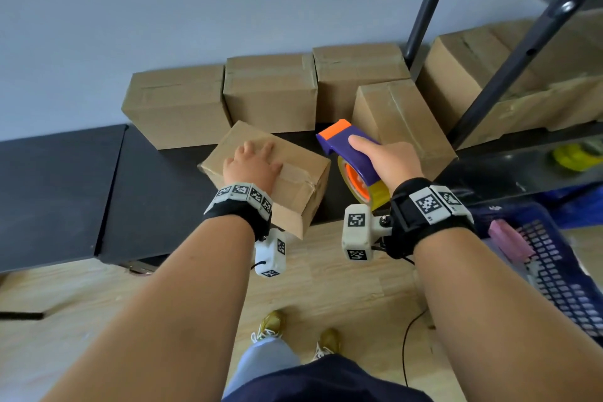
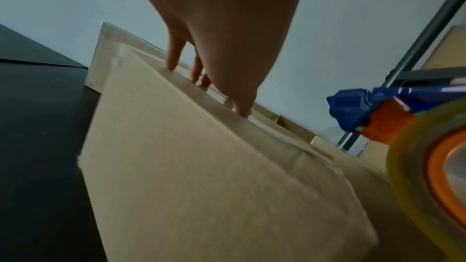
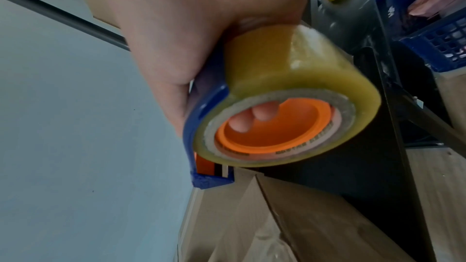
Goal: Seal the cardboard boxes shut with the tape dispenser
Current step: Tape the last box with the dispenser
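Right hand (image 1: pixel 393 162) clenched round tape dispenser (image 1: pixel 354 158), thumb laid along the purple top, fingertips (image 3: pixel 254 117) visible through the orange core in the right wrist view. Roll of yellowish tape (image 3: pixel 290 91) mounted, orange nose pointing away from the body. Held in the air just right of the front cardboard box (image 1: pixel 293 183), not touching it.

Left hand (image 1: pixel 253 164) released, flat on top of that box, fingers (image 2: pixel 174 55) straight and spread, tips pressing near the centre seam. Strip of clear tape already visible across the lid under and beside the palm; whether it covers the full seam cannot be told.

Box standing askew at the near edge of the black bench (image 1: pixel 62 179), one corner overhanging toward the body. Long axis running from near-right to far-left. Seam apparently along that axis.

Key relation: box lying to the left of the dispenser; right hand the nearer working hand, left hand serving as anchor. Next pass judged to need a leftward move of the nose onto the lid, then a pull along the seam.

Behind the front box: row of further boxes (image 1: pixel 270 93) against the wall. Right of it: metal shelving (image 1: pixel 522 59), blue crate (image 1: pixel 554 264).
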Tool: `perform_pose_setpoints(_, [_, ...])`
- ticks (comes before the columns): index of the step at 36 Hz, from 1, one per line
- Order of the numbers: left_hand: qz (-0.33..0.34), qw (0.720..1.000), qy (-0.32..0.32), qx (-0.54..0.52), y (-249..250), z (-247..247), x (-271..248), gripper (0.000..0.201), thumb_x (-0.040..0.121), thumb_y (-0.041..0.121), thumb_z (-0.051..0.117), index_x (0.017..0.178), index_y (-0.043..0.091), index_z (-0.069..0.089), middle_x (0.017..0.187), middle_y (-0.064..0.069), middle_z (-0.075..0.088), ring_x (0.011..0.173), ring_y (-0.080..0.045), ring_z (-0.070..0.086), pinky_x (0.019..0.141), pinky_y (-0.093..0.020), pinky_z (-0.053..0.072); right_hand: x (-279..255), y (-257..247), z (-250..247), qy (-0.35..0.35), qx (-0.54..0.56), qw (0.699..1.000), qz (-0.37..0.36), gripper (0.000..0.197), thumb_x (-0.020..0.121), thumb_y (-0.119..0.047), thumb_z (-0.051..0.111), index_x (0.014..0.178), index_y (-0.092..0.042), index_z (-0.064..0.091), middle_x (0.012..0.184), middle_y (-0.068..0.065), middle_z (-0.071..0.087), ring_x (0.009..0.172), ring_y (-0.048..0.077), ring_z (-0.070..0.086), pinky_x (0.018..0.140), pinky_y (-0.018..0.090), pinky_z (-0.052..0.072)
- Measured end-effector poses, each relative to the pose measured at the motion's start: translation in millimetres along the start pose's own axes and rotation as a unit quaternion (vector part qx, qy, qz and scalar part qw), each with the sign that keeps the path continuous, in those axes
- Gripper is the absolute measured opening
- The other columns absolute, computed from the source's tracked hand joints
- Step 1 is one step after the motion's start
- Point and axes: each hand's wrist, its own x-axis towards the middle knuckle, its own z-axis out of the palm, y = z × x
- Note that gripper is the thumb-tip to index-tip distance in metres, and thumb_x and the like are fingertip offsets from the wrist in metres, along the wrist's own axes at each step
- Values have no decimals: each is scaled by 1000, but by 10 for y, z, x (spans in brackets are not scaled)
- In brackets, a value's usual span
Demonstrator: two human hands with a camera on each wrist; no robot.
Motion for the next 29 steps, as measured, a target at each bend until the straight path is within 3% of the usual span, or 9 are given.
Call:
perform_pose_setpoints(6, [-115, 992, 4, 52, 106, -56, 45, 54, 97, 53, 32, 135, 16, 42, 128, -13, 46, 116, -28, 48, 79, -38, 40, -4, -38, -21, -7, 20, 999, -28, 60, 73, -62, 77, 89, -5, 72, 88, 10, 75, 86, 24, 72, 87, 39, 56])
perform_pose_setpoints(8, [-136, 990, 9, 45, 90, -65, 73, 54, 96, 55, 33, 128, 13, 46, 119, -11, 49, 109, -26, 50, 72, -36, 38, -22, -62, -38, -6, 22, 999, -37, 55, 75, -59, 77, 83, -5, 70, 88, 11, 75, 84, 24, 71, 82, 36, 55])
perform_pose_setpoints(11, [-158, 987, 13, 27, 48, -75, 106, 54, 96, 56, 35, 125, 12, 48, 117, -10, 50, 106, -27, 51, 67, -36, 39, -38, -87, -51, -5, 19, 999, -48, 53, 78, -58, 75, 84, -6, 70, 87, 9, 75, 87, 24, 71, 85, 38, 56])
perform_pose_setpoints(14, [-143, 989, 32, 17, 29, -94, 94, 52, 95, 52, 38, 123, 10, 51, 119, -12, 49, 109, -28, 49, 74, -37, 41, -30, -93, -51, -10, 22, 998, -51, 52, 78, -59, 74, 86, -8, 71, 85, 7, 75, 86, 23, 72, 86, 38, 56])
perform_pose_setpoints(16, [-69, 996, 64, 0, 26, -95, 89, 50, 93, 50, 41, 126, 14, 51, 126, -11, 47, 116, -29, 45, 88, -40, 40, -12, -97, -51, -10, 21, 998, -52, 53, 78, -60, 74, 87, -8, 72, 84, 6, 75, 84, 22, 72, 85, 37, 56])
perform_pose_setpoints(18, [25, 998, 46, -42, 33, -80, 70, 56, 91, 57, 42, 137, 25, 45, 144, -6, 38, 133, -27, 34, 106, -44, 30, 1, -111, -49, -7, 19, 998, -51, 52, 79, -61, 73, 89, -9, 72, 85, 5, 74, 83, 20, 71, 84, 35, 56])
perform_pose_setpoints(20, [81, 995, -9, -51, 42, -48, 35, 66, 88, 69, 37, 146, 37, 31, 158, 1, 18, 146, -22, 13, 117, -50, 10, 9, -126, -37, -5, 18, 999, -50, 51, 79, -61, 72, 89, -11, 70, 85, 4, 74, 80, 17, 70, 81, 33, 55])
perform_pose_setpoints(23, [85, 994, -55, -29, 29, 60, 23, 72, 85, 78, 26, 149, 47, 10, 161, 7, -2, 148, -18, -7, 115, -59, -3, 13, -155, -12, -1, 16, 999, -50, 49, 80, -61, 71, 86, -13, 66, 83, 3, 72, 76, 14, 67, 71, 27, 51])
perform_pose_setpoints(29, [16, 997, -80, -16, 28, 86, 97, 69, 90, 72, 14, 150, 45, -6, 160, 5, -14, 147, -21, -16, 111, -66, -5, 2, -207, 30, -3, 22, 998, -59, 53, 79, -60, 73, 88, -8, 70, 83, 6, 74, 79, 18, 70, 76, 30, 54])
